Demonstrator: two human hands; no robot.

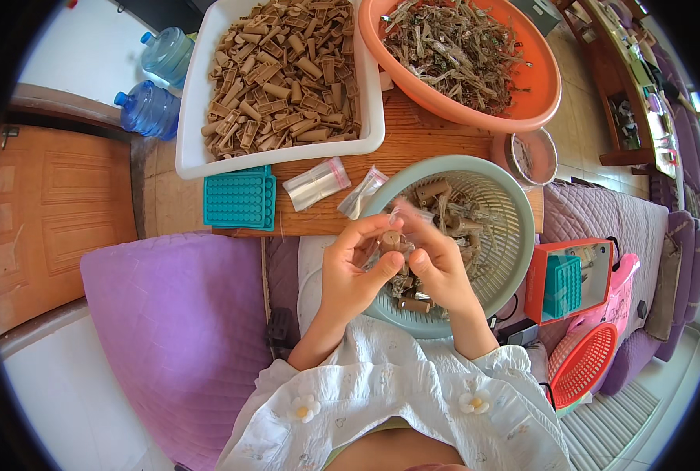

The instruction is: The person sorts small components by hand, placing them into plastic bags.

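Note:
Above the grey-green plastic colander point(524, 228), my two hands meet over a small clear plastic bag with a brown plastic piece point(391, 240) in it or against it. My left hand point(351, 263) is closed, thumb and fingers pinching the brown piece from the left. From the other side, my right hand point(442, 271) closes on the bag's top; its fingertips are somewhat blurred. Inside the colander lie bagged brown pieces point(456, 212), and a brown cylinder point(414, 304) rests below my hands. My fingers partly hide the bag.
A white tub point(281, 153) of brown plastic pieces and an orange basin point(464, 119) of small bagged parts stand at the back of the wooden table point(432, 141). Clear bags point(317, 184) and teal trays point(238, 200) lie at left. A red box point(537, 281) sits on the sofa.

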